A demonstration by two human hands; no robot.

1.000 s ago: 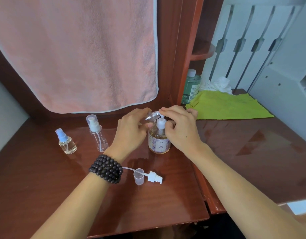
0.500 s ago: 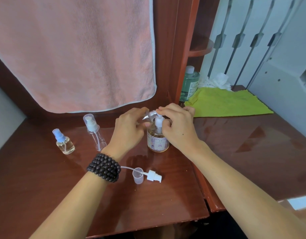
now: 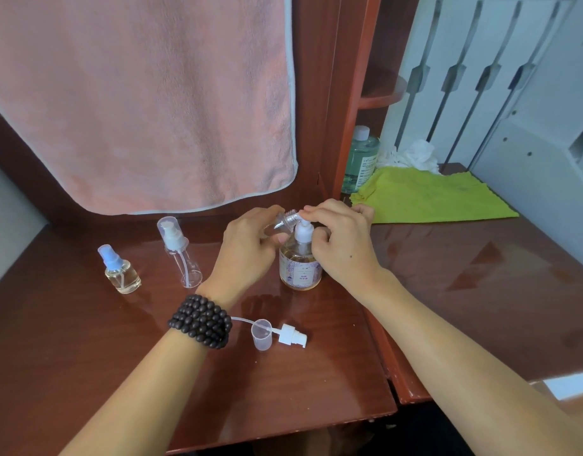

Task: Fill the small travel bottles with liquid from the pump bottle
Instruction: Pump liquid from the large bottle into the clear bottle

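Observation:
The pump bottle (image 3: 300, 268) with amber liquid and a patterned label stands on the red-brown table (image 3: 152, 340). My right hand (image 3: 341, 245) grips its white pump head. My left hand (image 3: 247, 251) holds a small clear travel bottle (image 3: 285, 220) tilted, its threaded neck against the pump nozzle. To the left stand a tall clear travel bottle (image 3: 179, 255) with a white pump and cap, and a short round bottle (image 3: 120, 271) with a blue sprayer. A loose white pump with tube (image 3: 291, 335) and a clear cap (image 3: 262, 334) lie near my left wrist.
A pink towel (image 3: 145, 103) hangs behind the table. To the right, a green cloth (image 3: 428, 195), a green bottle (image 3: 360, 159) and crumpled white tissue (image 3: 411, 156) sit on a lower desk. The table's front edge runs close to my forearms.
My hands stay on the pump bottle and the small bottle. The view has shifted slightly; nothing else on the table has moved.

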